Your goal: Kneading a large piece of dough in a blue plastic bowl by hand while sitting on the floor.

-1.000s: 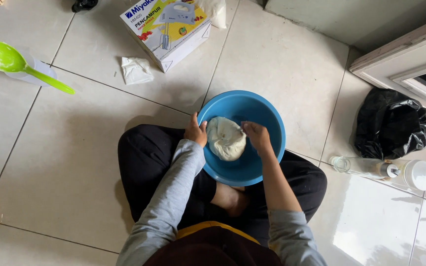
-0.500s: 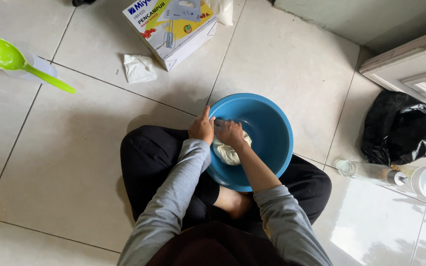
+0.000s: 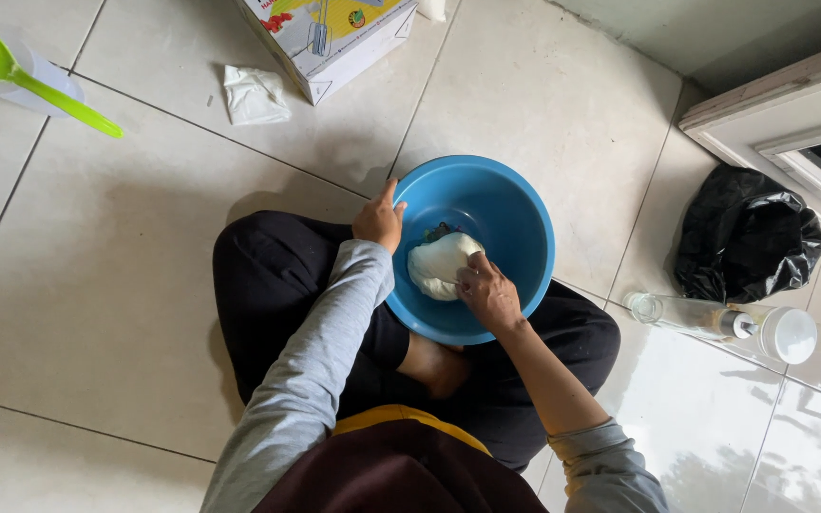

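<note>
- Seen from above, I sat cross-legged on the tiled floor with a round blue bowl resting in my lap, just right of the frame's centre.
- My left hand gripped the bowl's rim on its left edge, fingers curled over it and thumb pointing up the frame.
- My right hand was inside the bowl, fingers bent and pressed down on a pale lump of dough; it held the lump more by pushing than by closing round it.
- A second earlier both hands had cupped the dough, which sat rounder and more central. Now one hand steadied the bowl while the other worked the lump, so I judged the kneading was in full swing.
- The dough lay in the bowl's lower left, slightly stretched, its long axis running from lower left to upper right; a dark speck showed at its top edge, and I could not tell what it was.
- At upper left lay a green ladle with its handle pointing lower right, and near it a crumpled white wrapper.
- A cardboard box sat at top centre.
- At right were a black plastic bag and, below it, a clear bottle lying on its side.
</note>
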